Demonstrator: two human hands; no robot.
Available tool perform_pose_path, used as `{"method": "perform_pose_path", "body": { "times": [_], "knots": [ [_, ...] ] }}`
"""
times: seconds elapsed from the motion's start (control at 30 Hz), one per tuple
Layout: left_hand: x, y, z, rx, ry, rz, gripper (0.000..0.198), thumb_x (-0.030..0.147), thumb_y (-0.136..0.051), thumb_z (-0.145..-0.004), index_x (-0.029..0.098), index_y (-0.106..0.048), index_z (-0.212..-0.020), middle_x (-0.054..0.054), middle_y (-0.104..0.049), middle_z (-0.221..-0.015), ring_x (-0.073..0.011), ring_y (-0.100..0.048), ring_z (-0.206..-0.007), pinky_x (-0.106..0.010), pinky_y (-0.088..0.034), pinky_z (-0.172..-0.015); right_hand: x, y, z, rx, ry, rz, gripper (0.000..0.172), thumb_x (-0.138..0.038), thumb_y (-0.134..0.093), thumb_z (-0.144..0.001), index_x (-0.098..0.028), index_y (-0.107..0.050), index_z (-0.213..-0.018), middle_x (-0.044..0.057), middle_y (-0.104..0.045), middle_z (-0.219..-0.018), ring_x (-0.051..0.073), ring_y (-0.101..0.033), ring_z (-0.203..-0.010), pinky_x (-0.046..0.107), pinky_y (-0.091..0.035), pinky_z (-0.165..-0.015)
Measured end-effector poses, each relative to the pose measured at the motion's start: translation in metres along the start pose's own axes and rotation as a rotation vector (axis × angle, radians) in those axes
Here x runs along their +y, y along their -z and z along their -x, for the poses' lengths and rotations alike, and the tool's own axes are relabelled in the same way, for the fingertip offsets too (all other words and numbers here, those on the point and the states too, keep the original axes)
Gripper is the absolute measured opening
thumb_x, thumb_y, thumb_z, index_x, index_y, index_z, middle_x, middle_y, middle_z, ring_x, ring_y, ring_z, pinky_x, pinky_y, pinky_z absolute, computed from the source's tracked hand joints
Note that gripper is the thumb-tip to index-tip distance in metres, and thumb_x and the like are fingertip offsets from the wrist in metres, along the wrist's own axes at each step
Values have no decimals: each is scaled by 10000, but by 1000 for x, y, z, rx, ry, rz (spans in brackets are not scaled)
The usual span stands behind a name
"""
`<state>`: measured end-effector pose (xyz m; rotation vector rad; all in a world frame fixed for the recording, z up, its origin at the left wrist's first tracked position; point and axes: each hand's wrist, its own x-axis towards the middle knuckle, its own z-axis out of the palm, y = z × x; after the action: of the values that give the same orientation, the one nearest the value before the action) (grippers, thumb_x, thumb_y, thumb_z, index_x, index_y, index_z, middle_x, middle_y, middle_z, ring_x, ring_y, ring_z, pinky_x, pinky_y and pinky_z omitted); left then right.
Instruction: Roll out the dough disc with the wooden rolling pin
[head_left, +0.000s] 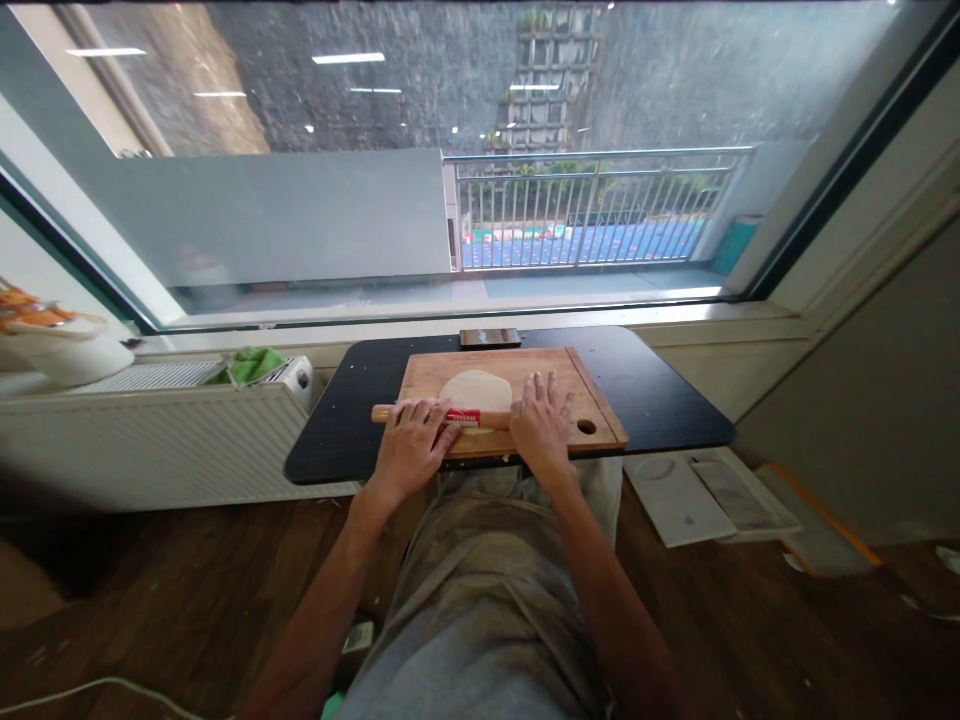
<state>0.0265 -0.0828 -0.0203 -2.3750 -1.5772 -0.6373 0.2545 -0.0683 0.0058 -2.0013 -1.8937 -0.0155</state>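
A wooden rolling pin (495, 420) with a red label lies crosswise over a flat, pale round of dough (476, 386) on a wooden cutting board (592, 400). My left hand (414, 440) is closed over the pin near its left end, the tip sticking out beyond it. Toward the pin's other end, my right hand (541, 425) rests with its palm on the wood. Its fingers are stretched out and spread past the pin above the board, and they hide that end. The dough's near edge is partly covered by the pin.
The board sits on a black table (667, 410) below a large window. A small dark flat object (490, 339) lies at the table's back edge. Left is a radiator (150, 440) with a green cloth (255, 366) and a white pot (64, 348). Flat panels (679, 500) lie on the floor at right.
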Motion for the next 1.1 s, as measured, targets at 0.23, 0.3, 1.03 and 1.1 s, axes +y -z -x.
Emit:
{"method": "perform_pose_path", "body": {
  "times": [0.23,0.3,1.03,1.1],
  "knots": [
    [-2,-3,-7,-13,-17,-15,532,511,-365,-1177,257,-660,-1540,-137,-726,-1414,-336,-607,-1318,-540,-398,-1233,-4,1,14,24,-43,-44,649,-218,-256,-1116,-72,-478,-1708,248,-500,-1743,334,-271,-1736,680,-222,-1370],
    [-2,-4,-7,-12,-16,-20,537,516,-369,-1176,249,-658,-1542,-146,-721,-1416,-337,-611,-1312,-539,-410,-1218,-4,2,4,-4,-39,-29,641,-213,-275,-1114,-77,-486,-1704,238,-490,-1753,341,-271,-1734,680,-229,-1369],
    [9,-1,2,-12,46,-65,579,523,-375,-1172,234,-574,-1633,-168,-698,-1486,-359,-618,-1315,-571,-423,-1172,-8,-1,-79,-199,119,-70,632,-130,-394,-1035,-186,-599,-1630,155,-461,-1792,357,-277,-1725,698,-243,-1370],
    [9,0,3,-18,41,-51,550,489,-350,-1181,258,-594,-1618,-150,-711,-1458,-345,-620,-1306,-571,-409,-1190,-1,1,-63,-190,150,-69,653,-135,-377,-1049,-196,-546,-1677,139,-463,-1795,330,-259,-1736,646,-243,-1386]
  ]
}}
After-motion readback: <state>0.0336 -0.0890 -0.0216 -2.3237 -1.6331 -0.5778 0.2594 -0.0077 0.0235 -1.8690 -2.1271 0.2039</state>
